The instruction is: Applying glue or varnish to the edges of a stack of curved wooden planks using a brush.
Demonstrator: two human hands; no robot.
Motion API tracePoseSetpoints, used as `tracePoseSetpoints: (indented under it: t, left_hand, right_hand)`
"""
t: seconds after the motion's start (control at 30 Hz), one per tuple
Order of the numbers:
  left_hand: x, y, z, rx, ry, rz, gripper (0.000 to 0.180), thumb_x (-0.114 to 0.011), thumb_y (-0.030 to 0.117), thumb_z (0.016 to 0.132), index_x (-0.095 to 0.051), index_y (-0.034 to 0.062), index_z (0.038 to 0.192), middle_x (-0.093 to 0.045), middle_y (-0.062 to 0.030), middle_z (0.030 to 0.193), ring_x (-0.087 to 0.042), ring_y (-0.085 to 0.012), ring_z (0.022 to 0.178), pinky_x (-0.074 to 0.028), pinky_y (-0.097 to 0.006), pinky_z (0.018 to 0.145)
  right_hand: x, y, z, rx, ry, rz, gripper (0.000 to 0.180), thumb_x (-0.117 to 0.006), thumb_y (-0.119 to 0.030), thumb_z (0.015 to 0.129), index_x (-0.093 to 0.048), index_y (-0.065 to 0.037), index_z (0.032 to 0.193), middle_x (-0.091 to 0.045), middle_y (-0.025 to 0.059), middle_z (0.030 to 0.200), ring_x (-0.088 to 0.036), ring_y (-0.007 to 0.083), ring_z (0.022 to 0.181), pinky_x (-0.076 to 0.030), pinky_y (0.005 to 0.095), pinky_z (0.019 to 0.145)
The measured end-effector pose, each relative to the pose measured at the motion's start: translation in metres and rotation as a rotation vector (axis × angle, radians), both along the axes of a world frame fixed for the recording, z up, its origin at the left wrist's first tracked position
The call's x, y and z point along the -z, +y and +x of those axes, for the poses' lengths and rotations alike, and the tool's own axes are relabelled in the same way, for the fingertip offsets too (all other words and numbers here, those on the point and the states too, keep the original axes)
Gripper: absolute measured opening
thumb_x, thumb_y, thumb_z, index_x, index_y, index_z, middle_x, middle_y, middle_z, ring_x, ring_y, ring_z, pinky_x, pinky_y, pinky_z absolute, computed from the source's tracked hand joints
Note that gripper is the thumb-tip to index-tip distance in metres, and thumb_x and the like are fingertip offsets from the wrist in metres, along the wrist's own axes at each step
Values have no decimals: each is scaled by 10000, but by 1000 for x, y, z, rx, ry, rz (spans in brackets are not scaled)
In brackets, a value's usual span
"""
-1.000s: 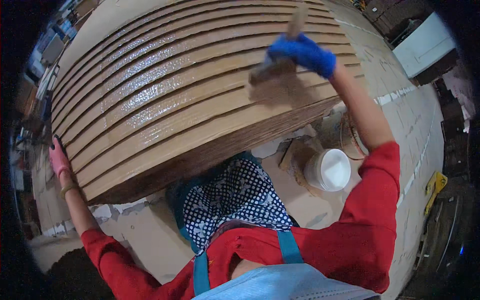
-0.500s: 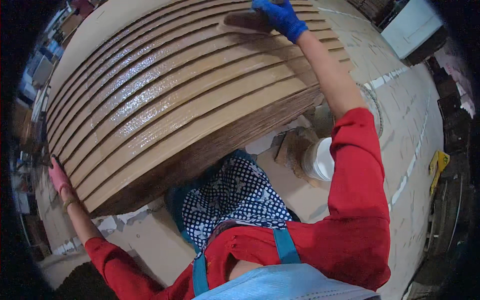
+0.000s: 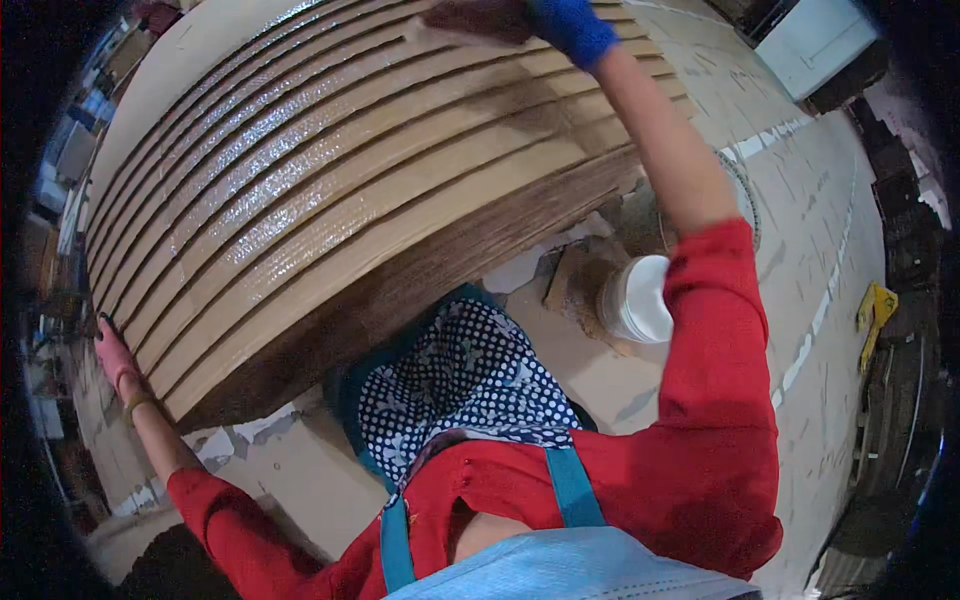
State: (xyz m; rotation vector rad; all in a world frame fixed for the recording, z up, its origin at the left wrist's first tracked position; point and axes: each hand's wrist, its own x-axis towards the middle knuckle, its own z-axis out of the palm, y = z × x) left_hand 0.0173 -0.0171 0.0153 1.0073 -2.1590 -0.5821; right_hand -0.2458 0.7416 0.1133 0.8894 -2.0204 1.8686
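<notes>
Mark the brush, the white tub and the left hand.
brush point(image 3: 470, 20), head view, on its dark bristle end.
white tub point(image 3: 640, 300), head view, on its side wall.
left hand point(image 3: 115, 355), head view, on its back.

So there's a big stack of cardboard sheets point(image 3: 330, 200) lying right in front of the person, taking up the whole upper left. The left hand point(image 3: 115, 355) is resting against the stack's far left corner, down near the lower edge. The right hand point(image 3: 570, 25) is reaching way over the top, sitting on the stack's far side along with a brush point(image 3: 470, 20). A tub point(image 3: 635, 300) is sitting on the floor point(image 3: 800, 230) just right of the stack, tucked under the right arm. Further right, a small tool point(image 3: 875, 310) is lying on the floor, well apart from the tub.
</notes>
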Motion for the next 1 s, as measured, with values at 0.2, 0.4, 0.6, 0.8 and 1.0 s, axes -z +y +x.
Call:
tracePoseSetpoints:
  t: [0.2,0.4,0.6,0.8,1.0]
  left_hand:
    - [6,-9,-2,38,5,-63,768,-423,589,848,-480,-86,1209,-504,-251,1233,-463,-359,1160,-342,-387,958]
    - [9,-24,-6,-95,-167,-147,794,-371,626,844,-497,-71,1202,-489,-246,1250,-434,-370,1189,-327,-402,982]
    - [6,-5,-3,-8,-102,-18,738,-427,563,852,-478,-72,1225,-484,-231,1269,-433,-346,1207,-323,-380,989]
    - [6,9,-6,131,47,-214,664,-444,480,879,-451,-69,1252,-447,-213,1315,-398,-316,1245,-286,-349,1029]
    - [15,10,-8,29,78,-147,766,-427,592,835,-456,-45,1260,-456,-217,1302,-403,-342,1237,-308,-382,1014]
  right_hand:
    - [31,2,-6,-31,-168,134,217,-573,-212,828,-548,-86,654,-483,-26,607,-425,112,563,-381,297,542]
    - [57,63,90,19,-167,404,139,-560,-119,834,-663,-29,857,-643,18,788,-593,110,775,-479,269,734]
    - [60,29,108,330,130,219,118,-593,-121,824,-622,-49,735,-618,29,720,-578,127,681,-471,283,654]
    - [119,-72,214,171,363,310,40,-644,-105,695,-625,-107,731,-593,69,687,-579,242,626,-471,326,594]
    - [70,-72,201,210,469,239,47,-599,-83,792,-636,-80,765,-633,63,744,-607,202,671,-485,299,651]
